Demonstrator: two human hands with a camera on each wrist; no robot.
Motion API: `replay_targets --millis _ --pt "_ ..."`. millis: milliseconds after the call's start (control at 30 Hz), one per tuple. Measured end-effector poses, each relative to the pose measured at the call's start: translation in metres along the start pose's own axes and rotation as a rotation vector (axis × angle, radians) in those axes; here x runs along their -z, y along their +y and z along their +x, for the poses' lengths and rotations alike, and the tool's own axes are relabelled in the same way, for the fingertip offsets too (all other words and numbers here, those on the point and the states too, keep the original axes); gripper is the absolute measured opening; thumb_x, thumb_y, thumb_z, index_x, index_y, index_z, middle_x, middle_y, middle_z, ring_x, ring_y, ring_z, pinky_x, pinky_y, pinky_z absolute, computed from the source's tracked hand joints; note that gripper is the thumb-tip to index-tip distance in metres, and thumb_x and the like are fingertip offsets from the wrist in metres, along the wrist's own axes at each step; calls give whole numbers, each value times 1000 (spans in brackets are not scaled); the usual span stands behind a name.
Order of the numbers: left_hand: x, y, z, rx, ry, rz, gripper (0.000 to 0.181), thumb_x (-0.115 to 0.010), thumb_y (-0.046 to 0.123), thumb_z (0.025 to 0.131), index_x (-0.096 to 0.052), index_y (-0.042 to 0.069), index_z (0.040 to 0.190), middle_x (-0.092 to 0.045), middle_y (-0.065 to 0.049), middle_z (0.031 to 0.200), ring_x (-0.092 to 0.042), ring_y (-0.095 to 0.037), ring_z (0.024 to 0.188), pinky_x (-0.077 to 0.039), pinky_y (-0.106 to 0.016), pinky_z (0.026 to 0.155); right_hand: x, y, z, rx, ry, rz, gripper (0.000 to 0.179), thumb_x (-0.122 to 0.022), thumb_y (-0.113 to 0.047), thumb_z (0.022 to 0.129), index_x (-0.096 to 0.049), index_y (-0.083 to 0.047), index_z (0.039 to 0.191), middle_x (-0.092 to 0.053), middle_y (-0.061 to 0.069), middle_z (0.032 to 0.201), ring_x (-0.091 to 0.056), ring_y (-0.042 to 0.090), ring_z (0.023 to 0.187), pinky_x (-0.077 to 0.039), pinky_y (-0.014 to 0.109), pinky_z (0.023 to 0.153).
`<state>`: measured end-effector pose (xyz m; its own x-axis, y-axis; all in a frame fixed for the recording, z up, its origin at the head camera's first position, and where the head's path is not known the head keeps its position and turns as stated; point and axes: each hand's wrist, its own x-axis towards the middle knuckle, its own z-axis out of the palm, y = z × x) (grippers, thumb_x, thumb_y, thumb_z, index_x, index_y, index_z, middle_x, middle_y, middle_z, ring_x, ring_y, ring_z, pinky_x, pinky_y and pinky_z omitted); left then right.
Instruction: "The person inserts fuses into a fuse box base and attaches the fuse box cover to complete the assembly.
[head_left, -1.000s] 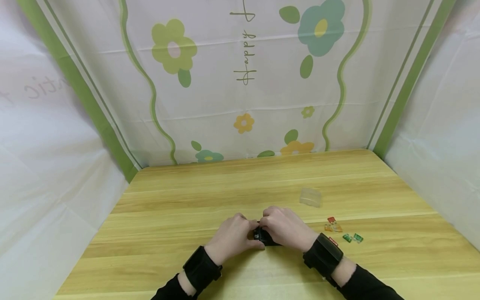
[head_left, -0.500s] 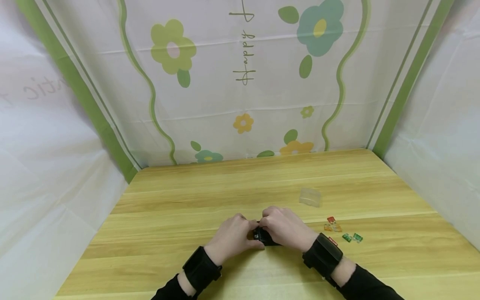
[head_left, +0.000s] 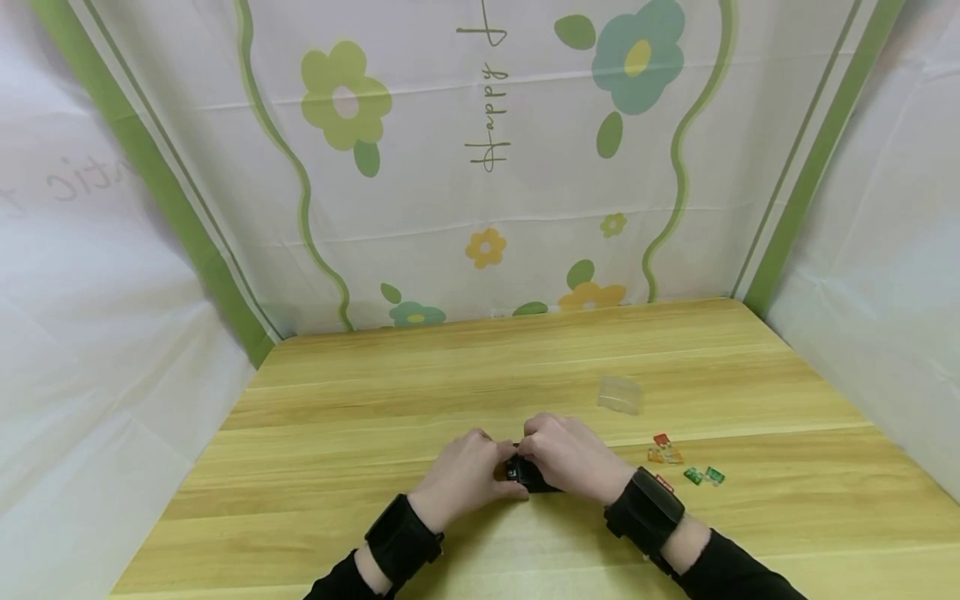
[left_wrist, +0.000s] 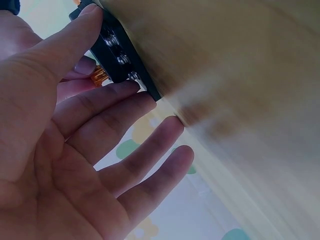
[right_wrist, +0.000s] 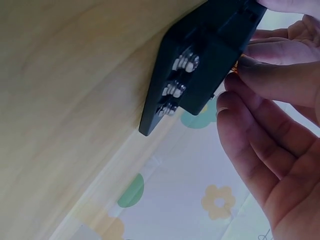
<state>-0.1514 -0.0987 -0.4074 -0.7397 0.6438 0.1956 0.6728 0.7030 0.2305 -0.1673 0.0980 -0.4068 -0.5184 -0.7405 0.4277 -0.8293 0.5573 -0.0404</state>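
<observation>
In the head view, a black fuse block stands at the table's front middle between both hands. My left hand grips its left end, thumb on the near side and fingers on the far side. In the left wrist view, the last two fingers extend loosely past the block. My right hand bends over the top. Thumb and fingertips pinch a small translucent orange blade fuse at the block's upper face, mostly hidden by the fingers. Shiny metal screw terminals line the block's side in the right wrist view.
A clear plastic cover lies on the wooden table behind the right hand. To its right are loose blade fuses: red, orange and green. A flowered cloth walls off the back.
</observation>
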Motion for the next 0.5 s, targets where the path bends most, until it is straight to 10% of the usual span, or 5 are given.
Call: replay_targets --millis 500 --pt "0 1 1 25 -18 -7 32 -83 43 76 -64 19 81 -37 11 57 -44 -7 62 -34 -24 60 1 -1 1 -8 -21 -10 17 -76 -1 83 -76 -16 76 -43 -8 67 -38 5 62 -36 17 52"
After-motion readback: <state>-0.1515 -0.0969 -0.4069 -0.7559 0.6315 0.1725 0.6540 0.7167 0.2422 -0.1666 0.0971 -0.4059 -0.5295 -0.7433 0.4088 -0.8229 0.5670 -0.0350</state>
